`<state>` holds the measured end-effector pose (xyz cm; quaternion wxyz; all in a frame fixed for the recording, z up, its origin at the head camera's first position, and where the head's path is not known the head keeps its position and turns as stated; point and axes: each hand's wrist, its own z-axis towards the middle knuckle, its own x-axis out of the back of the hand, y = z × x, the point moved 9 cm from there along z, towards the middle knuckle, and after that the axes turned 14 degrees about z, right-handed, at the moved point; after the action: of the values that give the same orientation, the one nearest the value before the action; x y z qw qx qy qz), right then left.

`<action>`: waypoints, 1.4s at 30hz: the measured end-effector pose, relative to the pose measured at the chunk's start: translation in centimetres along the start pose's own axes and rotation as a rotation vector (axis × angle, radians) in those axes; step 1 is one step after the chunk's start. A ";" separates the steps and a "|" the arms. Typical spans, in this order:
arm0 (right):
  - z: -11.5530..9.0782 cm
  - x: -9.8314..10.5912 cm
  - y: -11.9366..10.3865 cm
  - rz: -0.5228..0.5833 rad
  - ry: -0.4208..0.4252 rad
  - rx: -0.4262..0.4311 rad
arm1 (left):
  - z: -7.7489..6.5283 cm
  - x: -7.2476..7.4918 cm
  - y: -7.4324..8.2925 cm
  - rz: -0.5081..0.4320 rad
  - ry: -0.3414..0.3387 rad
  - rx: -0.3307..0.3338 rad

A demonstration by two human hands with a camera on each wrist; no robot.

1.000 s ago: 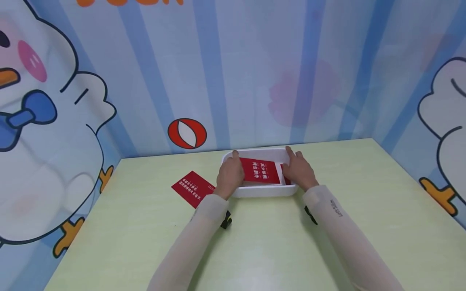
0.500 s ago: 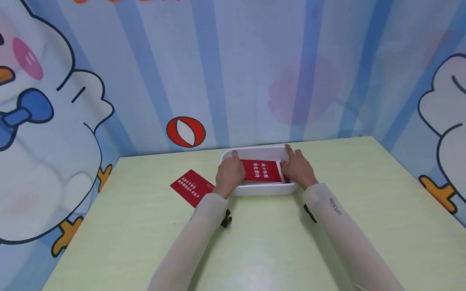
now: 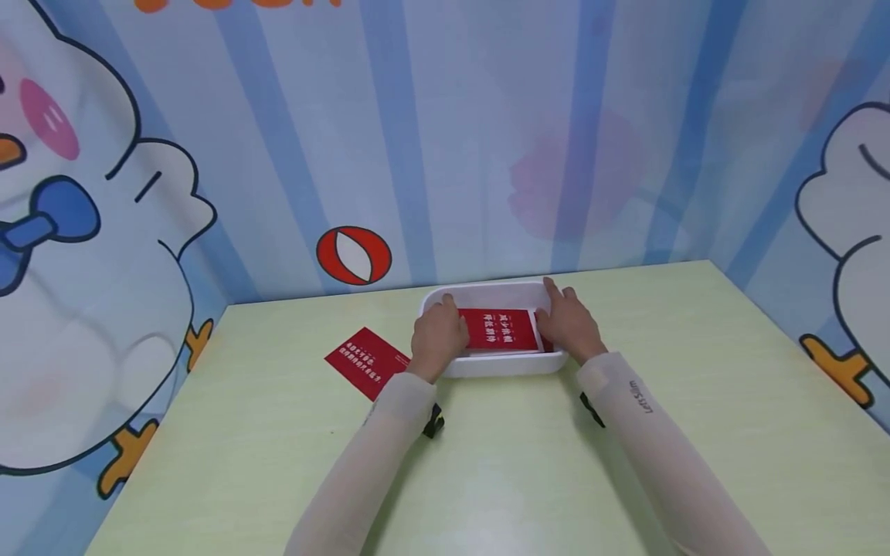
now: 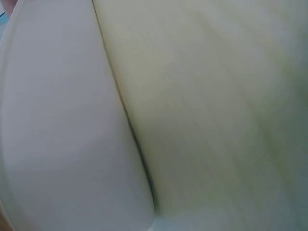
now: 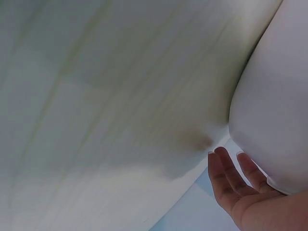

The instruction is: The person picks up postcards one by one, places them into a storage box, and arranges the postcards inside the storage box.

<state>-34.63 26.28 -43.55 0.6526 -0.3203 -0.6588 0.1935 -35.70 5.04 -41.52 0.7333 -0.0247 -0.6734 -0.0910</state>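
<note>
A shallow white plastic tray (image 3: 501, 367) stands near the back edge of the table. My left hand (image 3: 436, 338) grips its left end, and my right hand (image 3: 573, 324) holds its right end with the thumb inside the rim. Inside lies a red card (image 3: 497, 330) with white lettering; a second red piece (image 3: 548, 345) shows partly beside my right thumb. Left of the tray, another red card (image 3: 366, 361) lies on the table, one corner hidden by my left forearm. The right wrist view shows several fingers (image 5: 228, 180) outside the tray wall (image 5: 274, 96).
The pale yellow-green table (image 3: 501, 479) reaches back to a blue striped backdrop (image 3: 487, 139) with cartoon drawings. A white tray wall (image 4: 67, 120) fills the left side of the left wrist view.
The lettered card inside the tray has turned from a slant to lie nearly straight, a little further right. Both hands have stayed at the tray's ends.
</note>
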 end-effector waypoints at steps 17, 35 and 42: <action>0.0 0.2 -0.2 0.008 0.008 0.022 | 0.0 0.5 0.2 0.030 0.006 -0.043; 0.0 -0.2 -0.3 0.007 0.008 0.037 | 0.0 0.0 -0.1 0.033 0.063 -0.069; 0.0 0.2 -0.3 -0.003 0.010 0.034 | 0.1 0.2 0.1 -0.019 0.077 -0.061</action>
<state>-34.67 26.19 -43.23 0.6616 -0.3090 -0.6526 0.2021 -35.74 5.12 -41.35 0.7566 -0.0371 -0.6418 -0.1191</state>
